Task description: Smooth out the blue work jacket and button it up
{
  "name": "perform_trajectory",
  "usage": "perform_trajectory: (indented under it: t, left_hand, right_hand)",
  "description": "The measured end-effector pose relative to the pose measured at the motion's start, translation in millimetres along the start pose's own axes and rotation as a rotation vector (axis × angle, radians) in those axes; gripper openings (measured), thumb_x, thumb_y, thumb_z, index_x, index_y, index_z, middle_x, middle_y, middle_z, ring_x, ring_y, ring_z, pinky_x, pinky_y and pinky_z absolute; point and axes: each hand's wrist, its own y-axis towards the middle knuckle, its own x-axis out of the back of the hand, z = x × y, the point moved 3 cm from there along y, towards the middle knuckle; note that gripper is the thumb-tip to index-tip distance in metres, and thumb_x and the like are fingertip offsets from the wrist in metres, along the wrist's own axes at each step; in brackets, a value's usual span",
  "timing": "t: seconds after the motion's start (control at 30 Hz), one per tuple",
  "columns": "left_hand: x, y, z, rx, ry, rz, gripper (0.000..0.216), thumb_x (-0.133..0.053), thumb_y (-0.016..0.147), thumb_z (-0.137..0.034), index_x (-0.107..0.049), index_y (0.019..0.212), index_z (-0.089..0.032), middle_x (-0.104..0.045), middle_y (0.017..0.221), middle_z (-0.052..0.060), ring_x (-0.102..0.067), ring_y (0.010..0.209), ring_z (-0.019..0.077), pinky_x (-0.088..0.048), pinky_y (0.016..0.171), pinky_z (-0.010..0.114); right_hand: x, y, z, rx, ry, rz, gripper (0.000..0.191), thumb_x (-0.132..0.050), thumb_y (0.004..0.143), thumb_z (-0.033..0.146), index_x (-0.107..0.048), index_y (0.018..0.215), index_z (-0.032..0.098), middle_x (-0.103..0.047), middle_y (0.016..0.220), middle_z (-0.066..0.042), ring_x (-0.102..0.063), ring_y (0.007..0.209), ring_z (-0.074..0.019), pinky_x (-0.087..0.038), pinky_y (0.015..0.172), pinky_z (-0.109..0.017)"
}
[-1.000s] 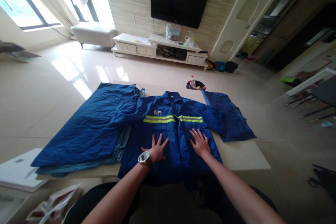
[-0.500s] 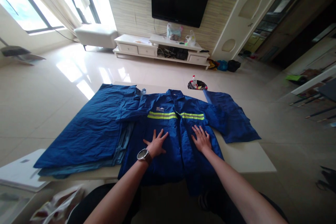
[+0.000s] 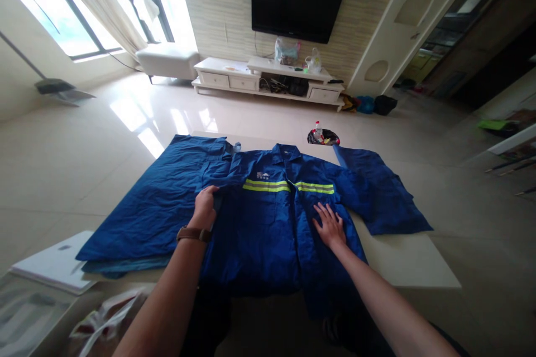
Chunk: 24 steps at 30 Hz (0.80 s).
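Observation:
A blue work jacket with yellow-green reflective stripes lies front up on a pale table, its hem hanging over the near edge. My left hand, with a watch on the wrist, is closed on the jacket's left side near the armpit. My right hand lies flat with spread fingers on the jacket's right front panel. The right sleeve spreads out to the right.
A stack of blue garments lies left of the jacket. A small bottle on a dark bag sits at the table's far edge. A white board and a plastic bag are at the near left. A TV cabinet stands beyond.
My left hand has slid from the jacket's front to its left side and closed on the cloth there. My right hand has stayed flat on the right panel. The camera shifted slightly.

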Motion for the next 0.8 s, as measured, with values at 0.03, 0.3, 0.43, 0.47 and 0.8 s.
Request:
perform_trajectory:
  t: [0.03, 0.3, 0.43, 0.47, 0.8]
  left_hand:
    - [0, 2, -1, 0.018, -0.022, 0.016, 0.015, -0.066, 0.063, -0.021, -0.064, 0.078, -0.016, -0.064, 0.09, 0.006, -0.066, 0.098, 0.0264, -0.058, 0.092, 0.044]
    - [-3, -11, -28, -0.282, -0.078, 0.188, 0.049, -0.079, 0.068, -0.024, -0.076, 0.116, -0.017, -0.052, 0.15, 0.009, -0.065, 0.121, 0.0218, -0.052, 0.108, 0.031]
    - [8, -6, -43, -0.487, 0.026, 0.243, 0.054, -0.076, 0.075, -0.027, -0.072, 0.128, -0.018, -0.047, 0.152, 0.011, -0.06, 0.133, 0.0262, -0.05, 0.115, 0.036]
    - [12, -2, -42, -0.46, 0.083, 0.207, 0.055, -0.075, 0.076, -0.027, -0.07, 0.13, -0.018, -0.047, 0.153, 0.011, -0.057, 0.137, 0.0272, -0.048, 0.117, 0.037]
    - [14, -9, -18, -0.148, 0.614, 0.034, 0.106, -0.079, 0.076, -0.028, -0.025, 0.165, -0.008, 0.0, 0.173, 0.031, -0.004, 0.163, 0.049, -0.014, 0.131, 0.062]
  right_hand:
    - [0, 0, 0, 0.002, -0.003, 0.001, 0.052, -0.037, 0.107, 0.042, -0.049, 0.157, 0.034, -0.045, 0.167, 0.0, -0.032, 0.158, -0.0235, -0.026, 0.125, -0.054]
    - [-3, 1, -3, -0.005, -0.011, -0.004, 0.052, -0.037, 0.107, 0.043, -0.05, 0.156, 0.034, -0.046, 0.167, 0.0, -0.033, 0.158, -0.0229, -0.025, 0.125, -0.053]
    - [-4, 1, -4, -0.008, -0.006, -0.008, 0.052, -0.038, 0.106, 0.043, -0.051, 0.155, 0.033, -0.047, 0.166, 0.0, -0.033, 0.157, -0.0231, -0.025, 0.126, -0.053]
    - [-4, 1, -4, -0.009, -0.005, -0.006, 0.052, -0.038, 0.106, 0.043, -0.051, 0.155, 0.033, -0.047, 0.166, 0.0, -0.033, 0.157, -0.0232, -0.025, 0.125, -0.053]
    - [-3, 1, -4, -0.009, 0.006, 0.002, 0.052, -0.036, 0.107, 0.042, -0.05, 0.156, 0.033, -0.047, 0.166, -0.001, -0.033, 0.158, -0.0233, -0.026, 0.125, -0.054]
